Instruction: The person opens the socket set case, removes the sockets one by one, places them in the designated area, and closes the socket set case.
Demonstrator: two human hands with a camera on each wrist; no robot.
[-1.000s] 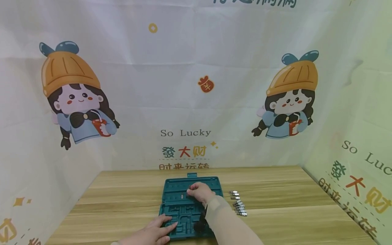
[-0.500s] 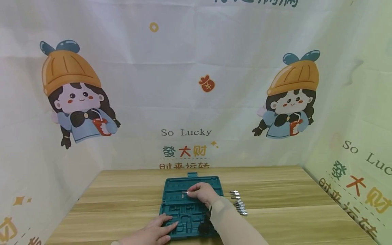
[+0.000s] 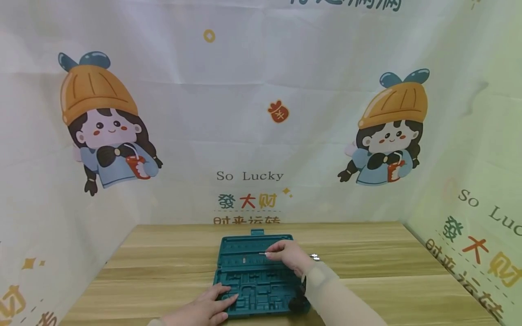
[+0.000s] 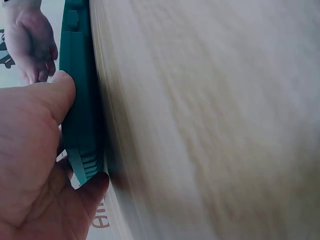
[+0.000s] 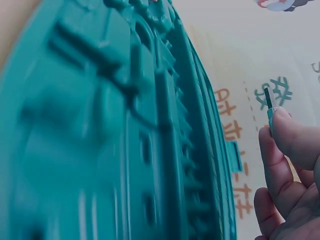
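from up top, the right hand (image 3: pixel 288 256) is over the far half of the teal case (image 3: pixel 234 253), fingers pinched together on a thin bit (image 3: pixel 262 253) that lies level, long axis running left to right, tip aimed left along the far row of slots. the right wrist view gives what that one can't: the bit (image 5: pixel 270 102) is gripped by its end between fingertip and thumb, dark tip free of the case and clear of the ridged tray (image 5: pixel 150 130). the left hand (image 3: pixel 204 308) lies flat, fingers straight, on the near left corner of the case, and its wrist view shows the thumb (image 4: pixel 57 97) pressed on the case's edge (image 4: pixel 80 100) where it meets the wooden table (image 4: pixel 210 120). one more small silver bit (image 3: pixel 314 257) sits on the table just right of the case, mostly hidden by the wrist. bare table lies wide on both sides; printed cloth walls (image 3: pixel 253 113) close in behind and to the right.
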